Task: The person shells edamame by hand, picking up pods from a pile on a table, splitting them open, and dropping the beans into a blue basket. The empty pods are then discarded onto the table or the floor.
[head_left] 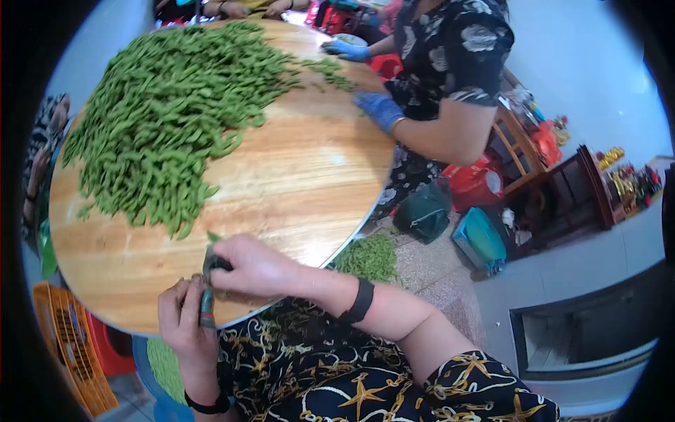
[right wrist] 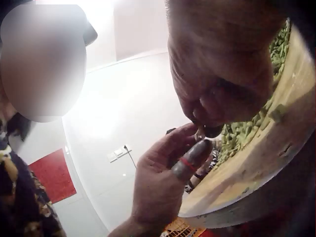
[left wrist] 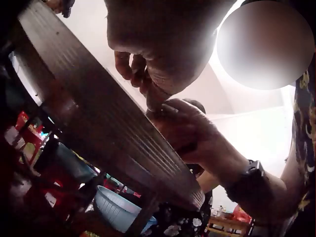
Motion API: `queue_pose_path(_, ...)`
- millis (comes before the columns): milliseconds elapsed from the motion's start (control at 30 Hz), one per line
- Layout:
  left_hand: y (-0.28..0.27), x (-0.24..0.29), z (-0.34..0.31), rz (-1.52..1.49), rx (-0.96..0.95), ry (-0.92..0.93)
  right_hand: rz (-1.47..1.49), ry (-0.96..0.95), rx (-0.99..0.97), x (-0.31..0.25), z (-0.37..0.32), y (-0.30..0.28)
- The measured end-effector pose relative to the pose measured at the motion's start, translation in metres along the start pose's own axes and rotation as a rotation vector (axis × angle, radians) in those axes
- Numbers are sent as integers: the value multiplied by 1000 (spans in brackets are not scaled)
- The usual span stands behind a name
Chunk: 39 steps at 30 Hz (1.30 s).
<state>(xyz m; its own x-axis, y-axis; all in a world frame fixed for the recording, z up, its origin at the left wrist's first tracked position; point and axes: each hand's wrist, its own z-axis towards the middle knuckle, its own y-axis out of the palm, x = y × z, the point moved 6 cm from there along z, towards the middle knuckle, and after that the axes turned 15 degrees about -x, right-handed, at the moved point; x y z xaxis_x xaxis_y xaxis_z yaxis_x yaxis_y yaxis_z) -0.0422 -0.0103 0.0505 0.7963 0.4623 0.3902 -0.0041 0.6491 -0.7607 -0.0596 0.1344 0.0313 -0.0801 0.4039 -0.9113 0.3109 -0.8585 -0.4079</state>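
At the near edge of the round wooden table (head_left: 302, 172), my two hands meet fingertip to fingertip. My left hand (head_left: 184, 316) pinches a small bean pod (right wrist: 200, 132), mostly hidden by the fingers; a dark finger cover (right wrist: 193, 157) with a red band sits on its thumb. My right hand (head_left: 246, 264) curls over from above and grips at the same pod, its fingertips largely hidden. Another dark cover (head_left: 213, 260) shows on the right hand. A green tip (head_left: 213, 238) pokes out just beyond it. The large heap of green bean pods (head_left: 169, 112) lies farther back.
Across the right side, a person in blue gloves (head_left: 380, 109) works at a small pile of pods (head_left: 329, 72). Below left stand a blue basin (head_left: 144, 366) with green contents and an orange crate (head_left: 70, 344). Green pieces (head_left: 369, 259) lie heaped beside the table at right.
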Motion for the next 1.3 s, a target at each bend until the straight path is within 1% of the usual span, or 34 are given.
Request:
queue_pose_path(33, 3, 1, 5, -11, 7, 25, 48, 10, -22, -1, -7, 0)
queue_pose_path(100, 5, 6, 6, 77, -40, 94, 248, 44, -49, 2, -16, 0)
queue_pose_path(133, 7, 7, 8, 22, -60, 56, 245, 43, -33, 6, -18, 0)
queue_pose_path(167, 9, 10, 8, 17, -60, 69, 303, 40, -58, 12, -18, 3)
queue_pose_path(200, 10, 0, 6, -227, -56, -87, 362, 37, -82, 14, -19, 6)
queue_pose_path(233, 15, -10, 3, -469, -56, -245, 360, 36, -68, 14, -21, 7)
queue_pose_path(267, 19, -20, -2, -594, -15, -323, 436, 14, -75, 12, -22, 9)
queue_pose_path(300, 26, -25, -7, -598, -18, -314, 512, -8, -83, 10, -23, 11)
queue_pose_path(333, 39, -38, -17, -970, 67, -399, 580, 22, -188, 9, -23, 19)
queue_pose_path(367, 52, -49, -25, -1341, 153, -481, 697, -12, -250, 11, -22, 28)
queue_pose_path(400, 51, -41, -21, -1465, 176, -481, 721, -36, -278, 12, -22, 33)
queue_pose_path(433, 53, -43, -22, -1464, 170, -479, 747, -58, -307, 12, -23, 36)
queue_pose_path(500, 62, -49, -27, -1598, 165, -473, 773, -61, -316, 16, -22, 38)
queue_pose_path(567, 64, -52, -30, -1611, 154, -481, 799, -61, -327, 17, -24, 40)
queue_pose_path(600, 65, -52, -31, -1622, 148, -486, 868, -53, -334, 16, -24, 41)
queue_pose_path(633, 65, -52, -31, -1621, 145, -486, 937, -46, -342, 16, -25, 43)
queue_pose_path(733, 65, -49, -29, -1621, 118, -457, 953, -39, -320, 20, -22, 45)
queue_pose_path(800, 64, -43, -26, -1482, 98, -490, 977, -43, -310, 22, -20, 46)
queue_pose_path(833, 63, -37, -24, -1484, 93, -489, 999, -44, -301, 22, -20, 46)
queue_pose_path(900, 51, -32, -25, -1458, 258, -539, 1005, -54, -291, 19, -22, 47)
queue_pose_path(933, 49, -37, -26, -1460, 255, -538, 1011, -64, -288, 17, -23, 46)
queue_pose_path(1000, 47, -39, -24, -1507, 65, -443, 962, -63, -291, 17, -24, 46)
queue_pose_path(1033, 46, -40, -23, -1505, 65, -446, 916, -63, -299, 17, -24, 46)
queue_pose_path(1100, 43, -43, -23, -1366, -6, -591, 967, -48, -279, 17, -29, 43)
queue_pose_path(1133, 46, -39, -21, -1484, 7, -527, 1023, -31, -283, 13, -31, 43)
queue_pose_path(1167, 48, -36, -22, -1574, 43, -476, 802, -11, -220, 11, -33, 37)
queue_pose_path(1200, 48, -28, -23, -1590, 74, -551, 997, 42, -265, 11, -35, 41)
queue_pose_path(1233, 52, -26, -22, -1610, 111, -630, 1132, 55, -301, 12, -38, 43)
queue_pose_path(1267, 58, -28, -19, -1737, -81, -442, 1260, 85, -334, 16, -41, 44)
queue_pose_path(1300, 59, -23, -16, -1782, -82, -513, 1326, 105, -336, 18, -44, 44)
